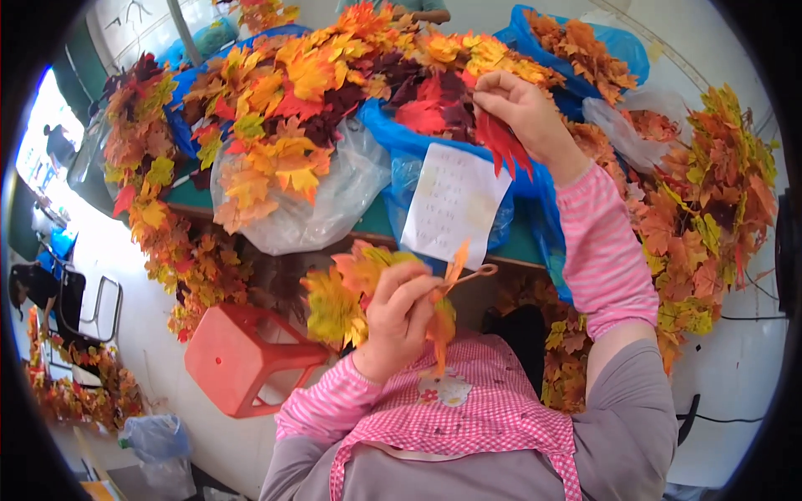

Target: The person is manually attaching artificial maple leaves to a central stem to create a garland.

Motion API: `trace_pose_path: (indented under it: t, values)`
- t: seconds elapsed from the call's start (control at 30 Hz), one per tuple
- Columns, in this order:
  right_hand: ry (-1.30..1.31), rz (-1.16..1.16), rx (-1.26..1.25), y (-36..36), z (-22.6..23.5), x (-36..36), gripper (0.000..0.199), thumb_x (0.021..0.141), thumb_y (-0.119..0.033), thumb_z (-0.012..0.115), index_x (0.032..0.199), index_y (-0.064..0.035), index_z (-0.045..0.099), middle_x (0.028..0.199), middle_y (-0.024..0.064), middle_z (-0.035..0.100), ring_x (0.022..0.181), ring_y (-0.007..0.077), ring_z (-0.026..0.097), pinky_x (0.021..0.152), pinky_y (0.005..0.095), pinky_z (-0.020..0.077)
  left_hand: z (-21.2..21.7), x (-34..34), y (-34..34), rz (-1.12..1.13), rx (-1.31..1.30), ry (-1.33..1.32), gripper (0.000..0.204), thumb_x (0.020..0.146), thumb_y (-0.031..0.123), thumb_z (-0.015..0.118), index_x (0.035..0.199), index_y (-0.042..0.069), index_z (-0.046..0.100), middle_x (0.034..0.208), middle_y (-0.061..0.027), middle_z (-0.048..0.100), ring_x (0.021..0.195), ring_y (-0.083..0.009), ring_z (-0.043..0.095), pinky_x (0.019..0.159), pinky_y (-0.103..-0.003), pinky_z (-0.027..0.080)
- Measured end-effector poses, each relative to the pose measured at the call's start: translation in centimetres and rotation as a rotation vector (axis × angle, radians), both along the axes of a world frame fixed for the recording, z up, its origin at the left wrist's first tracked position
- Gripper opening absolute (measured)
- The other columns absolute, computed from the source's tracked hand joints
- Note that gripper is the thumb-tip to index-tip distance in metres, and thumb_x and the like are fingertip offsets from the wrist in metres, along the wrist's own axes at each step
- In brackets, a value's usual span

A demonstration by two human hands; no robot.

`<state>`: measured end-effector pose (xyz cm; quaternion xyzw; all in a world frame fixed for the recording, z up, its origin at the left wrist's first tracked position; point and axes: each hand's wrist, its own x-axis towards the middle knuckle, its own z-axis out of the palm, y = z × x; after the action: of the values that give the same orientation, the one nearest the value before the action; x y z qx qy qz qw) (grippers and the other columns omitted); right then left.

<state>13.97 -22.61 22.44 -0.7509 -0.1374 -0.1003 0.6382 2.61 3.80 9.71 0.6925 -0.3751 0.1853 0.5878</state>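
My left hand (394,321) is closed around a bunch of artificial maple leaves (332,305), yellow-green and orange, in front of the apron. A thin brown stem with a looped end (486,270) sticks out to the right of its fingers. Farther off, my right hand (525,113) reaches over a blue plastic bag (401,134) holding dark purple and red leaves. Its fingers pinch at a red maple leaf (501,142), which hangs below them. A sheet of paper with handwriting (455,200) hangs at the front of that bag.
Orange and yellow leaves (309,71) are heaped over the green table (380,219), beside a clear plastic bag (284,213). Leaf garlands (702,217) hang at both sides. A red plastic stool (242,359) stands at the left. Another blue bag (622,50) holds brownish-orange leaves; a person (409,10) is beyond.
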Motion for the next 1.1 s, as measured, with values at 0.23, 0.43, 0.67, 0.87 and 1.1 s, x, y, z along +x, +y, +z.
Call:
trace_pose_path:
  t: [0.23, 0.43, 0.67, 0.87, 1.1]
  values:
    - [0.204, 0.224, -0.317, 6.9, -2.8, -9.3, 0.010, 0.091, -0.002, 0.054, 0.101, -0.0016, 0.054, 0.086, -0.0016, 0.057, 0.078, 0.0043, 0.054, 0.070, 0.0197, 0.0446, 1.3, 1.4, -1.1, 0.100, 0.045, -0.150, 0.025, 0.077, -0.009, 0.062, 0.100, 0.000, 0.065, 0.128, -0.0194, 0.047, 0.090, -0.0245, 0.063, 0.076, -0.032, 0.053]
    - [0.310, 0.242, -0.203, 8.1, -4.2, -10.7, 0.007, 0.092, -0.002, 0.054, 0.099, -0.0023, 0.053, 0.084, -0.0016, 0.057, 0.077, 0.0035, 0.054, 0.067, 0.0196, 0.0440, 1.2, 0.5, -0.9, 0.180, 0.040, -0.240, 0.021, 0.078, -0.007, 0.064, 0.098, -0.002, 0.063, 0.110, -0.0170, 0.060, 0.089, -0.0286, 0.064, 0.075, -0.035, 0.053]
    - [0.127, 0.096, -0.293, 8.6, -3.5, -10.3, 0.008, 0.092, -0.002, 0.055, 0.100, -0.0027, 0.053, 0.085, -0.0006, 0.056, 0.078, 0.0059, 0.054, 0.070, 0.0212, 0.0447, -0.4, 0.1, 0.1, 0.166, 0.062, -0.166, 0.022, 0.080, -0.003, 0.065, 0.102, -0.001, 0.061, 0.106, -0.0156, 0.061, 0.089, -0.0304, 0.065, 0.074, -0.035, 0.053]
    - [-0.738, -0.456, -0.537, 3.2, 3.0, 0.0, 0.013, 0.092, -0.007, 0.057, 0.104, -0.0006, 0.059, 0.097, 0.0077, 0.063, 0.088, 0.0157, 0.060, 0.079, 0.0267, 0.0471, -1.0, 0.2, 0.5, 0.173, 0.039, -0.187, 0.024, 0.081, -0.003, 0.065, 0.105, -0.001, 0.062, 0.108, -0.0142, 0.061, 0.089, -0.0285, 0.065, 0.075, -0.034, 0.054]
    - [-0.368, 0.316, -0.988, 6.9, 1.2, -2.6, 0.024, 0.086, -0.013, 0.064, 0.106, -0.0008, 0.060, 0.101, 0.0109, 0.064, 0.097, 0.0227, 0.061, 0.084, 0.0329, 0.0471, -1.3, 1.1, 1.0, 0.148, 0.080, -0.204, 0.020, 0.080, -0.005, 0.065, 0.099, -0.001, 0.063, 0.104, -0.0140, 0.062, 0.090, -0.0282, 0.065, 0.075, -0.034, 0.054]
